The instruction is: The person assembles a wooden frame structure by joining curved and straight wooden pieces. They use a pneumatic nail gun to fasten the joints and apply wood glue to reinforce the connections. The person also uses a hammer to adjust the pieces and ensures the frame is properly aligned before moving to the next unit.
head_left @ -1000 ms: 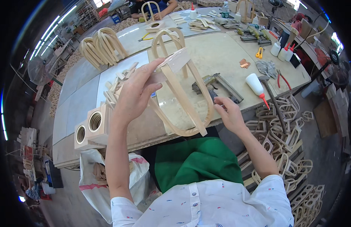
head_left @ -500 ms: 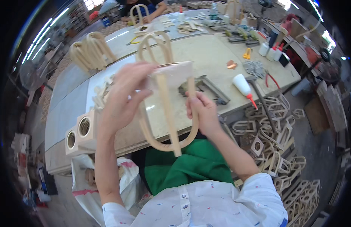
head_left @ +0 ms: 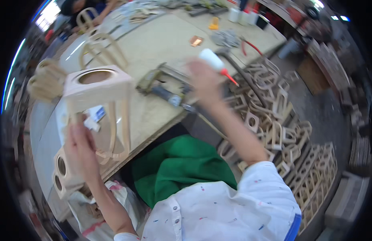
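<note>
My left hand point(head_left: 82, 150) grips a pale wooden frame point(head_left: 98, 93) by one of its legs. A square block with a round hole tops this frame, and bent wooden strips hang below the block. Out over the table, my right hand point(head_left: 205, 82) is smeared by motion, so its fingers cannot be read. It is right beside a white squeeze bottle point(head_left: 211, 58) with a red nozzle, which lies on its side. Whether hand and bottle touch is unclear. A staple gun point(head_left: 166, 95) lies on the tabletop between my hands.
Square blocks with round holes point(head_left: 61, 165) stand at the table's left edge. Another bent-strip frame point(head_left: 107, 52) is farther back. Red-handled pliers point(head_left: 250, 46) and a hammer point(head_left: 242, 74) lie right. Wooden frames point(head_left: 288, 132) pile up below right. A person point(head_left: 99, 18) works opposite.
My left hand now holds the wooden frame, moved left with its holed block turned into view. My right hand has let go of the frame and swung up toward the squeeze bottle. The view has shifted.
</note>
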`<act>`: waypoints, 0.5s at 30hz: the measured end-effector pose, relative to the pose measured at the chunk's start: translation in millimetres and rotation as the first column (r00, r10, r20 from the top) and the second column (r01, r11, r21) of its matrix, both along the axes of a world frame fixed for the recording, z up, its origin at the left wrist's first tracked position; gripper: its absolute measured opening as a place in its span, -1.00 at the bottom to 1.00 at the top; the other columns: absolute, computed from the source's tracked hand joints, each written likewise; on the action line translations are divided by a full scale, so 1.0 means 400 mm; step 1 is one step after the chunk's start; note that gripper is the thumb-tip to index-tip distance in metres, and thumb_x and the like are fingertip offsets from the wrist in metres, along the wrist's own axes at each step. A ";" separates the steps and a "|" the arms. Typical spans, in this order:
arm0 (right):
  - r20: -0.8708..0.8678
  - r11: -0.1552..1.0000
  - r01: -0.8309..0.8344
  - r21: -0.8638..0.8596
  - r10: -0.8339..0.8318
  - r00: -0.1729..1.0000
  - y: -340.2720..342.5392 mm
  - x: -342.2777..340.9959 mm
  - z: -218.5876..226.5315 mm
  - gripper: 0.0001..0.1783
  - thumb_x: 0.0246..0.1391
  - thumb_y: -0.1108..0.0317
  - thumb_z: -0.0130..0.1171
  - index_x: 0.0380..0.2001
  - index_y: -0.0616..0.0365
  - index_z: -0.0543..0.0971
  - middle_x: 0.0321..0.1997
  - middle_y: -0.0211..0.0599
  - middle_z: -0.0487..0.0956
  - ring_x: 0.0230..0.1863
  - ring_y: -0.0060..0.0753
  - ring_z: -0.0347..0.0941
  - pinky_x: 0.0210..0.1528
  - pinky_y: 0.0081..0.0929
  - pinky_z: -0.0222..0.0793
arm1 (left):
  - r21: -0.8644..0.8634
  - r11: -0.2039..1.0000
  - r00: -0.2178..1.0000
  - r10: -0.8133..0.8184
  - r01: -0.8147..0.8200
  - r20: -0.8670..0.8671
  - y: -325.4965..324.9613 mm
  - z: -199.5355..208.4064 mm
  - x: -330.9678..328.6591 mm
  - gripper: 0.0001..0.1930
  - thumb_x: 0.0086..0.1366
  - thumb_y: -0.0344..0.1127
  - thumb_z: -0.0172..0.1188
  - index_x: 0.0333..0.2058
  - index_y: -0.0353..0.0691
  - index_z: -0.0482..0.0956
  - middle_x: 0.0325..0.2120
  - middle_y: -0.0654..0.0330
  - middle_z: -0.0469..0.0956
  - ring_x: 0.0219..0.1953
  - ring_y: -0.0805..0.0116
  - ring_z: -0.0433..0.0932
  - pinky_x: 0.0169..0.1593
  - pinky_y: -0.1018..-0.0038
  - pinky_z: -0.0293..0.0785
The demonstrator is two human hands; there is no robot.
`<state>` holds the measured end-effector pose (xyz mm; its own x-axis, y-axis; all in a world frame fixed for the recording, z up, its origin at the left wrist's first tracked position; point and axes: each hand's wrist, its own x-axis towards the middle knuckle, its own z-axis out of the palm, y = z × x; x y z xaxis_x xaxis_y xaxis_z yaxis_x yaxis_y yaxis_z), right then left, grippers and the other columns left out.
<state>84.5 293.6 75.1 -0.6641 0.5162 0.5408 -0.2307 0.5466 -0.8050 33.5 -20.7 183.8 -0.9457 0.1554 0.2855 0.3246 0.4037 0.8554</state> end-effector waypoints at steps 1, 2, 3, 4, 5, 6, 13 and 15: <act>0.177 0.968 0.155 -0.195 -0.121 0.977 0.115 0.000 -0.007 -0.71 0.23 0.29 -0.06 -0.20 0.29 0.53 -0.19 -0.06 0.54 -0.11 -0.22 0.47 -0.01 -0.35 0.34 | -0.113 0.992 0.998 0.052 -0.057 -0.047 -0.007 -0.003 0.001 -0.69 0.41 -0.13 0.00 -0.19 -0.29 0.54 -0.68 0.30 0.35 -0.65 0.53 0.27 -0.56 0.53 0.16; 0.130 0.939 0.340 0.042 -0.343 0.930 0.278 0.010 -0.080 -0.60 0.29 0.13 -0.10 -0.29 0.29 0.52 -0.31 -0.03 0.53 -0.23 -0.16 0.45 -0.11 -0.23 0.32 | -0.214 0.971 0.992 0.089 -0.108 -0.094 0.015 0.000 -0.004 -0.72 0.38 -0.16 0.05 -0.21 -0.30 0.53 -0.68 0.20 0.39 -0.65 0.41 0.31 -0.55 0.45 0.21; 0.166 0.916 0.329 0.231 -0.370 0.914 0.462 0.033 -0.150 -0.67 0.19 0.21 0.02 -0.21 0.30 0.54 -0.26 0.00 0.56 -0.19 -0.13 0.49 -0.09 -0.21 0.33 | -0.285 0.958 0.982 -0.027 -0.028 -0.187 0.039 0.007 -0.016 -0.73 0.34 -0.17 0.11 -0.24 -0.31 0.51 -0.65 0.10 0.42 -0.63 0.26 0.36 -0.53 0.38 0.25; 0.306 0.950 0.239 0.202 -0.293 0.906 0.487 0.039 -0.132 -0.71 0.03 0.32 0.16 -0.27 0.34 0.55 -0.30 -0.06 0.55 -0.24 -0.21 0.48 -0.15 -0.28 0.35 | -0.380 0.925 0.962 -0.099 -0.005 -0.255 0.033 0.014 -0.016 -0.73 0.30 -0.19 0.16 -0.27 -0.32 0.50 -0.62 0.00 0.46 -0.61 0.12 0.41 -0.50 0.30 0.29; 0.344 0.793 0.285 0.538 -0.515 0.785 0.604 0.083 -0.203 -0.67 -0.05 0.27 0.21 -0.30 0.36 0.55 -0.31 0.02 0.57 -0.24 -0.04 0.50 -0.15 -0.23 0.36 | -0.405 0.914 0.957 -0.141 0.028 -0.252 0.063 0.028 -0.021 -0.73 0.28 -0.19 0.18 -0.29 -0.32 0.47 -0.59 -0.03 0.47 -0.56 0.05 0.44 -0.48 0.29 0.32; 0.382 0.767 0.245 0.593 -0.537 0.753 0.604 0.067 -0.225 -0.64 -0.07 0.26 0.23 -0.29 0.36 0.56 -0.31 0.04 0.57 -0.22 0.00 0.51 -0.12 -0.23 0.37 | -0.447 0.894 0.960 -0.154 0.033 -0.236 0.069 0.036 -0.015 -0.73 0.27 -0.19 0.19 -0.31 -0.32 0.45 -0.55 -0.06 0.48 -0.52 -0.02 0.48 -0.46 0.27 0.36; 0.587 0.820 0.225 0.527 -0.542 0.602 0.607 -0.002 -0.223 -0.66 -0.13 0.26 0.26 -0.31 0.31 0.60 -0.27 0.13 0.60 -0.12 0.18 0.50 -0.03 -0.07 0.36 | -0.571 0.820 0.832 -0.290 -0.039 -0.473 0.050 0.032 -0.010 -0.74 0.28 -0.19 0.16 -0.37 -0.27 0.39 -0.55 0.07 0.49 -0.51 0.09 0.54 -0.49 0.28 0.44; 0.529 0.802 0.331 0.497 -0.583 0.617 0.728 0.036 -0.227 -0.67 -0.08 0.27 0.25 -0.30 0.31 0.59 -0.37 0.04 0.60 -0.25 0.01 0.54 -0.19 -0.17 0.42 | -0.571 0.821 0.813 -0.318 -0.021 -0.488 0.049 0.034 -0.030 -0.77 0.27 -0.22 0.17 -0.28 -0.27 0.42 -0.52 0.04 0.50 -0.49 0.05 0.53 -0.46 0.27 0.42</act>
